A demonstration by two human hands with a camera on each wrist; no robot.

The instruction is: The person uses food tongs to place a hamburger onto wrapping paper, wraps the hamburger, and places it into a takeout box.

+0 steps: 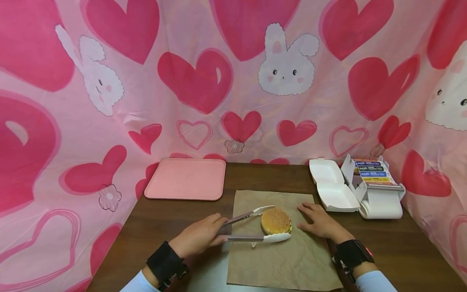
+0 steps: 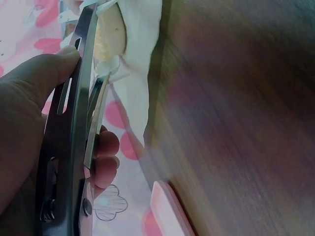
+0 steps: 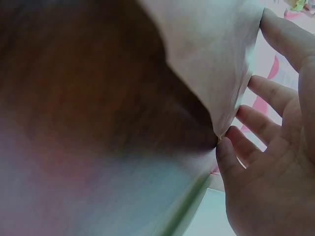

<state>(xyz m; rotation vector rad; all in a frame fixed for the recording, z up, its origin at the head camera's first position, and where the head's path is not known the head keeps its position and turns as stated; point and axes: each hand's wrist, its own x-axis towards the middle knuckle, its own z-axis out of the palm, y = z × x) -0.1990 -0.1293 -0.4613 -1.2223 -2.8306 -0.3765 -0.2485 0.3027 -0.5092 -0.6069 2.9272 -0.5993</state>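
Note:
My left hand (image 1: 198,235) holds a pair of metal tongs (image 1: 245,238) with white tips, thumb on one arm and fingers on the other. Between the spread tips is a burger (image 1: 276,221) with a seeded bun, a bit of green at its side. It sits on a sheet of brown paper (image 1: 273,263). In the left wrist view the tongs (image 2: 74,123) run up toward the pale bun (image 2: 112,32). To the right of the burger, my right hand (image 1: 317,221) rests its spread fingertips on the paper; the right wrist view shows them along the sheet (image 3: 211,49).
A pink tray (image 1: 186,178) lies at the back left of the brown wooden table (image 1: 394,247). At the back right are an open white takeaway box (image 1: 337,196) and a white holder (image 1: 381,202) with colourful boxes and a roll. A heart-patterned sheet (image 1: 197,81) hangs behind.

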